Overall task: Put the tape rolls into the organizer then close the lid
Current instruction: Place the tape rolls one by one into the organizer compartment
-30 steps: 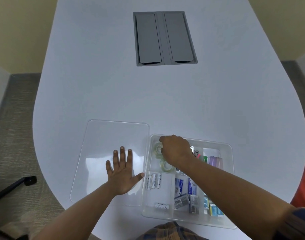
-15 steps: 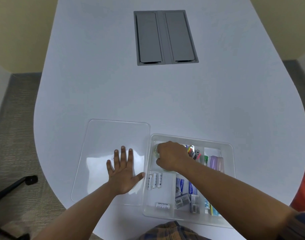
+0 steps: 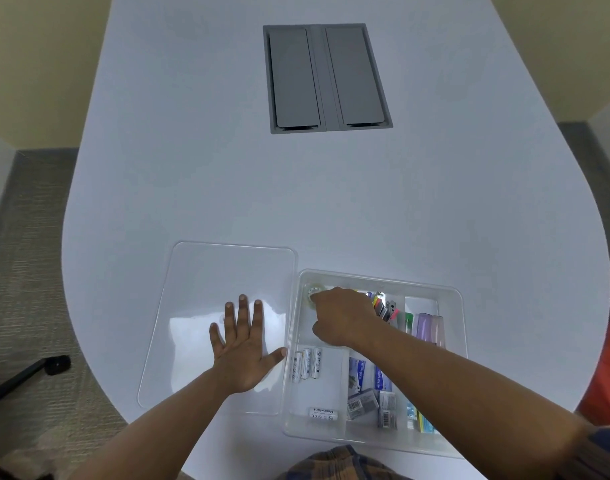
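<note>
One tape roll [image 3: 311,295] half-hidden under right hand [image 3: 343,318].

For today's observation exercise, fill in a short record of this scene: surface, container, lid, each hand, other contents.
surface: white table
container: clear organizer, open
lid: clear lid, flat beside organizer
left hand: spread flat on lid
right hand: inside organizer, over tape roll; grip hidden
other contents: batteries, small boxes

The organizer [image 3: 452,344] and its lid [image 3: 199,282] are clear glossy plastic. The table [image 3: 227,168] is smooth matt white, its cable hatch [image 3: 326,77] matt grey. Lower left, the carpet [image 3: 30,271] looks rough.
</note>
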Available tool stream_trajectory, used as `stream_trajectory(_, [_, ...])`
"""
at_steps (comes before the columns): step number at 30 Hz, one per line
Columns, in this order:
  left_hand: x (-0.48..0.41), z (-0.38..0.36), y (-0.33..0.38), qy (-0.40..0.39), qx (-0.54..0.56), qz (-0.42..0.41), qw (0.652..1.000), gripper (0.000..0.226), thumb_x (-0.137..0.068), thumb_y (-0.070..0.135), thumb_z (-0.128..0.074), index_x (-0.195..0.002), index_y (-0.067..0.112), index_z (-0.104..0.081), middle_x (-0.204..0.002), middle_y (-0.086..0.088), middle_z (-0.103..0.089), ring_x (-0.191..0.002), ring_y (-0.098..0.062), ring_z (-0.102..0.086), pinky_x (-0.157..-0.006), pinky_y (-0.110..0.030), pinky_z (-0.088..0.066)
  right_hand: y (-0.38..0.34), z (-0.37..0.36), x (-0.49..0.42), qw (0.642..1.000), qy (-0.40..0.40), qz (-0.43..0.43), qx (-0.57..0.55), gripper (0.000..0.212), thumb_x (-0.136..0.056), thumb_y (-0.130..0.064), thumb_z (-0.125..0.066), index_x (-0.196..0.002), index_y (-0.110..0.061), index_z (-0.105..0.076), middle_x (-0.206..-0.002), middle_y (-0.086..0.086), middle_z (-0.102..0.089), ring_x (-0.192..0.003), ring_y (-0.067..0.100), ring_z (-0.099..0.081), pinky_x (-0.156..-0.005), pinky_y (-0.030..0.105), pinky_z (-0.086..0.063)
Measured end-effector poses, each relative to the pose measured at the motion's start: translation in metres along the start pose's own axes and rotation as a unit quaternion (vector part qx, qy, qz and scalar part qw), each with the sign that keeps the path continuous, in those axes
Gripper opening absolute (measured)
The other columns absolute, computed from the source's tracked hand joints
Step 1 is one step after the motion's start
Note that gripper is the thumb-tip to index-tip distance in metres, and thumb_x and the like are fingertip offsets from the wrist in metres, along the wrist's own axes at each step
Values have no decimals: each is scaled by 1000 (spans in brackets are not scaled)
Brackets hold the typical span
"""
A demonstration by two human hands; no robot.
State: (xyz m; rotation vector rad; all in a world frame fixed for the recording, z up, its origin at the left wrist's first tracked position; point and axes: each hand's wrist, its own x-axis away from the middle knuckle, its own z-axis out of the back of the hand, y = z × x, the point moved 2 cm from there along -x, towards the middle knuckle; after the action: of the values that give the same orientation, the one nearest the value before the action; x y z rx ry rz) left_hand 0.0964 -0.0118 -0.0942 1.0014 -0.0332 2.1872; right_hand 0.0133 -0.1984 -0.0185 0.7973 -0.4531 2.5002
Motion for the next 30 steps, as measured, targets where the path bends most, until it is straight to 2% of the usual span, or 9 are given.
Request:
stream_trajectory(6, [-2,-2,-2,3,-1,-2,1000,103,-83,76,-29,-131,22,44,-136,1,57,-125,-26,53,-110,-60,16,4,2,3,999,19,-3,-43,40,-78,-19,-55,-118,-18,-57,-101,6,-65,-90,29,-63,-65,32,-42])
stream_trajectory(9, [-2,-3,-2,6,-1,-3,1000,103,-83,76,-28,-132,23,44,-137,1,56,-126,-25,52,-110,-60,16,13,4,14,989,92,-1,-117,42,-83,-28,-55,-125,-25,-52,-106,4,-66,-94,28,-63,-72,33,-49])
stream_trajectory(13, [-3,-5,-3,12,3,-6,1000,103,-83,77,-29,-132,22,43,-138,2,55,-125,-25,52,-110,-60,16,31,-6,40,964,197,11,-177,37,-86,-32,-58,-123,-27,-57,-103,-5,-63,-98,17,-60,-77,32,-50])
stream_trajectory(19, [-4,-6,-5,24,10,-6,1000,102,-83,76,-30,-133,23,43,-138,2,55,-128,-25,50,-110,-60,15,49,-44,80,965,210,49,-146,40,-81,-21,-66,-120,-17,-64,-121,1,-64,-113,20,-57,-96,30,-43])
stream_trajectory(22, [-3,-6,-4,34,13,-9,999,102,-81,78,-28,-133,26,43,-138,4,55,-129,-23,49,-110,-59,17,47,-62,93,973,203,43,-99,52,-81,-30,-65,-132,-21,-56,-136,0,-57,-124,19,-53,-106,37,-39])
stream_trajectory(26, [1,-5,-4,64,21,-12,998,103,-82,76,-34,-136,25,38,-142,4,50,-131,-21,47,-112,-57,14,42,-81,102,978,206,7,-30,68,-78,-38,-63,-142,-26,-43,-143,0,-52,-132,19,-47,-110,43,-32])
stream_trajectory(28, [4,-3,-1,86,36,-13,996,102,-84,71,-39,-141,24,31,-148,4,42,-137,-20,39,-114,-55,10,44,-93,104,982,185,8,-23,79,-80,-33,-61,-150,-26,-25,-154,1,-37,-141,21,-34,-117,44,-23])
stream_trajectory(30, [11,2,-2,124,56,-20,990,94,-87,64,-44,-150,24,11,-157,3,26,-146,-21,22,-117,-51,1,45,-101,105,984,177,7,1,87,-79,-29,-58,-153,-25,-12,-159,2,-23,-146,23,-23,-120,45,-13])
